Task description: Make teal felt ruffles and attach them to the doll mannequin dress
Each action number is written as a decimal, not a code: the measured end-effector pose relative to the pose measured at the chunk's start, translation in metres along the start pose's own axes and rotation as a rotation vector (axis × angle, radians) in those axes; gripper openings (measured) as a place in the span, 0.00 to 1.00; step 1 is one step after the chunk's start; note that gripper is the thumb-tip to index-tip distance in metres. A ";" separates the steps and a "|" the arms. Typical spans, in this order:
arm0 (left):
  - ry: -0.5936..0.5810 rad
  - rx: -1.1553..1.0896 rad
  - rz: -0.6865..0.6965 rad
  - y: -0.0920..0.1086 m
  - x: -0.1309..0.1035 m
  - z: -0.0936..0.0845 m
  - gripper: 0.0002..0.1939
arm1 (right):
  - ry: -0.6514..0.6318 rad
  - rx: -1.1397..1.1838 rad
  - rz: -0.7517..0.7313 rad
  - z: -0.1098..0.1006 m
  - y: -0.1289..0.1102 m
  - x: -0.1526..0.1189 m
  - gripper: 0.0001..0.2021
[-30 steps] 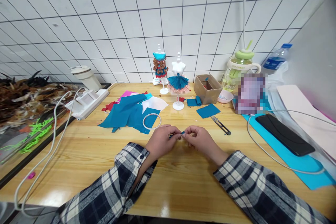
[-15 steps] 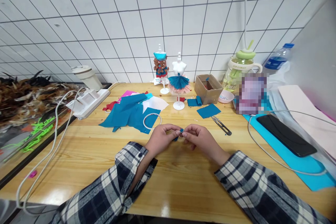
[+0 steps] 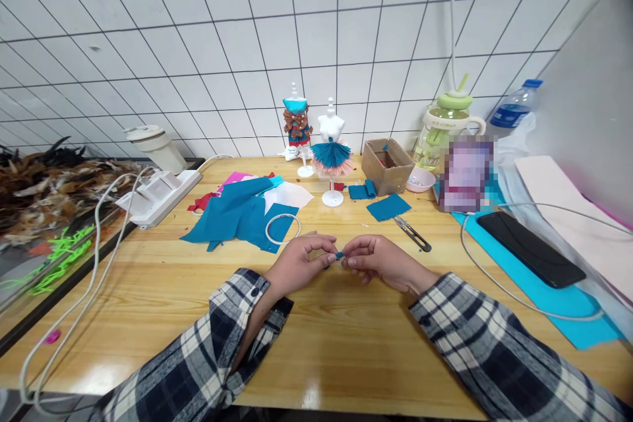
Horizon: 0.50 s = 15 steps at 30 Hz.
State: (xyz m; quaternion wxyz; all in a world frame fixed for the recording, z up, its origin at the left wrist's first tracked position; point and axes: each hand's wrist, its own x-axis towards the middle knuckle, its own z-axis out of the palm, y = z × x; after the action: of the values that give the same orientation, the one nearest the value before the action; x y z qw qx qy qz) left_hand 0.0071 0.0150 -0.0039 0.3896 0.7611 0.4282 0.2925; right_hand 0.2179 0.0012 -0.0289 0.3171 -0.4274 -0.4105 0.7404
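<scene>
My left hand [image 3: 301, 262] and my right hand [image 3: 383, 261] meet low over the wooden table, fingertips pinched on a small blue fabric piece [image 3: 339, 255], most of it hidden by the fingers. Beyond them a small white mannequin [image 3: 331, 126] wears a pleated blue and pink skirt. Left of my hands lies a heap of blue cloth [image 3: 232, 211] with a white ring [image 3: 268, 229] on it. Small black snips [image 3: 414, 235] rest to the right, their tips by a blue fabric rectangle [image 3: 388, 208].
Behind stand a dressed mannequin [image 3: 297, 122], a cardboard box [image 3: 388, 168], a pink bowl [image 3: 421, 180] and a green-lidded jug [image 3: 448, 125]. A black phone [image 3: 531, 249] lies right. A power strip [image 3: 161, 198] with loose cables and feathers [image 3: 54, 191] are left.
The whole view has shifted slightly, with table items appearing further left. Both hands still pinch the blue piece; less of it shows below the fingers now.
</scene>
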 end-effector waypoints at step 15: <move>-0.310 0.387 0.235 0.007 -0.003 0.006 0.06 | 0.201 -0.930 -0.388 0.003 -0.001 0.000 0.04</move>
State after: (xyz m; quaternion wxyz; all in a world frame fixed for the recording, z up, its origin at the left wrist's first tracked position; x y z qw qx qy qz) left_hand 0.0135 0.0080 -0.0014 0.2610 0.9016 0.3200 0.1285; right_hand 0.2156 0.0007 -0.0270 0.2629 -0.5084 -0.7355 0.3625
